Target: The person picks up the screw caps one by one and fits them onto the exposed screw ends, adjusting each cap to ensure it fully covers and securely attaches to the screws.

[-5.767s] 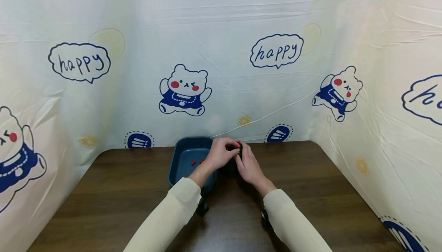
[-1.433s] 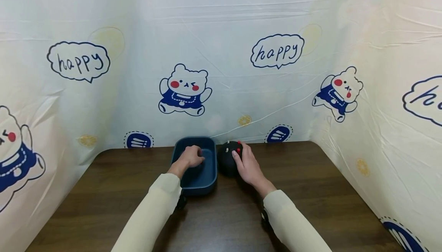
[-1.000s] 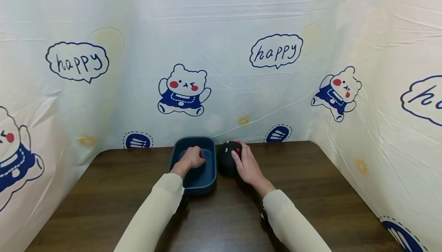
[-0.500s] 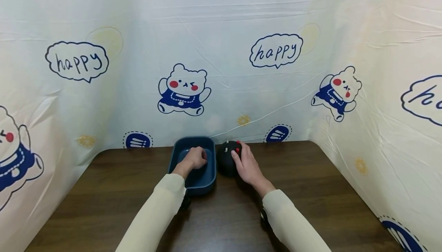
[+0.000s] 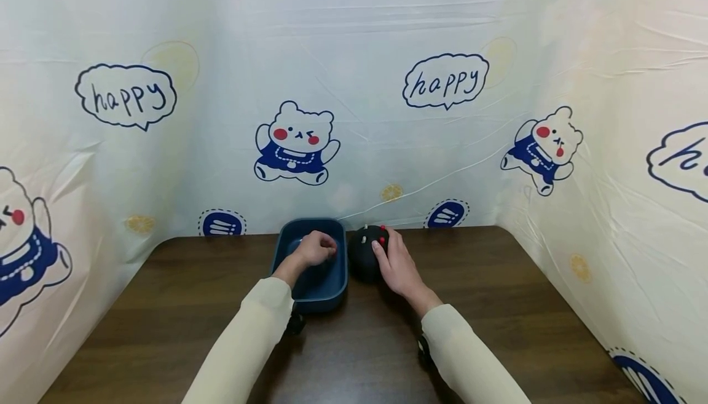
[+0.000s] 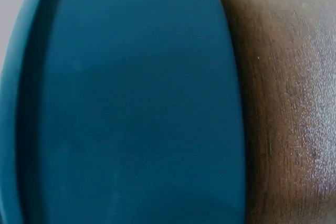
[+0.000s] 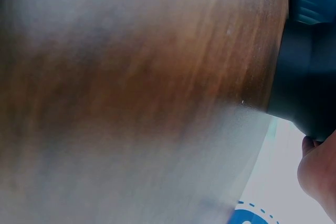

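A rounded black object [image 5: 363, 264] with small red pegs [image 5: 382, 241] and white pegs [image 5: 364, 240] in its top stands on the table. My right hand [image 5: 399, 267] grips its right side, thumb in front; the right wrist view has its dark lower body [image 7: 307, 77] and part of the hand [image 7: 321, 174]. Just left of it sits a deep blue tray [image 5: 318, 305]. Over the tray's inside is my left hand [image 5: 314, 248], fingers curled and fingertips together; I cannot tell whether they pinch a small piece. The tray's outer wall [image 6: 142, 108] fills much of the left wrist view.
The brown wooden table [image 5: 354, 355] reaches back to a hanging sheet [image 5: 365, 146] printed with bears and the word "happy". Tray and black object stand side by side near the table's back edge.
Earlier my left hand was at the black object's top, while red pieces lay in the tray. It has since moved left into the tray, and just now slightly up. My right hand keeps its hold.
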Demonstrator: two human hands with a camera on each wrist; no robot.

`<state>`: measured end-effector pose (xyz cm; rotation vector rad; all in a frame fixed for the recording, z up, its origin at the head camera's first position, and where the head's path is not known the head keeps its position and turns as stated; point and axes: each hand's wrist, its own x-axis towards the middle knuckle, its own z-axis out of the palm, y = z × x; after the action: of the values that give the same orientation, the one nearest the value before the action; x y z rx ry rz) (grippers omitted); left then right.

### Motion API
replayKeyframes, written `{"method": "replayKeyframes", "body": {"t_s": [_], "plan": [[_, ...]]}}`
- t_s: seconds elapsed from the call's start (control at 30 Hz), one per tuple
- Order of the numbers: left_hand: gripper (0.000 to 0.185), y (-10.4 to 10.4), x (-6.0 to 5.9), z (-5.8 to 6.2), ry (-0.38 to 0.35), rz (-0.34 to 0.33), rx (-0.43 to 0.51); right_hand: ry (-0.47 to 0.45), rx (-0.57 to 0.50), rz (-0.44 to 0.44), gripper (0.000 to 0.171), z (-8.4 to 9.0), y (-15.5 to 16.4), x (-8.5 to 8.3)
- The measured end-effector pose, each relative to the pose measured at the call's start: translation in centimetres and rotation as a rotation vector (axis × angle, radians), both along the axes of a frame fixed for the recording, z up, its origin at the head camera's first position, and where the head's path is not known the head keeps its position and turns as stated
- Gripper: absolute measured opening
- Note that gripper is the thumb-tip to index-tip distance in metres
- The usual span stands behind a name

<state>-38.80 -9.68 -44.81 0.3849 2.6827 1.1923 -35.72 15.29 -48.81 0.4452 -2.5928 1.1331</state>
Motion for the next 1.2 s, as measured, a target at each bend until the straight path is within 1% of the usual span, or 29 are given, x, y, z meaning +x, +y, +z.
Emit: {"method": "replayKeyframes", "body": {"t_s": [0.13,0.27,0.5,0.73,0.87,1.07,1.2], "plan": [[0.020,0.0,0.1,0.1,-0.033,0.024,0.078,-0.016,-0.002,0.001,0.067,0.1,0.0,0.0],[0.022,0.0,0.3,0.3,-0.064,0.038,0.133,-0.017,0.007,-0.001,0.066,0.1,0.0,0.0],[0.021,0.1,0.3,0.6,-0.078,0.050,0.202,-0.013,0.015,0.000,0.066,0.1,0.0,0.0],[0.020,0.4,0.4,1.0,-0.053,0.055,0.249,-0.016,0.014,0.000,0.066,0.1,0.1,0.0],[0.019,0.7,0.4,1.3,-0.035,0.073,0.264,-0.009,0.015,-0.003,0.066,0.0,0.1,0.0],[0.017,1.0,0.5,1.7,0.017,0.105,0.285,-0.009,0.012,-0.003,0.065,0.0,0.1,-0.1],[0.020,1.3,0.6,2.0,0.041,0.110,0.304,-0.009,0.008,0.000,0.066,0.0,0.1,-0.1]]}}
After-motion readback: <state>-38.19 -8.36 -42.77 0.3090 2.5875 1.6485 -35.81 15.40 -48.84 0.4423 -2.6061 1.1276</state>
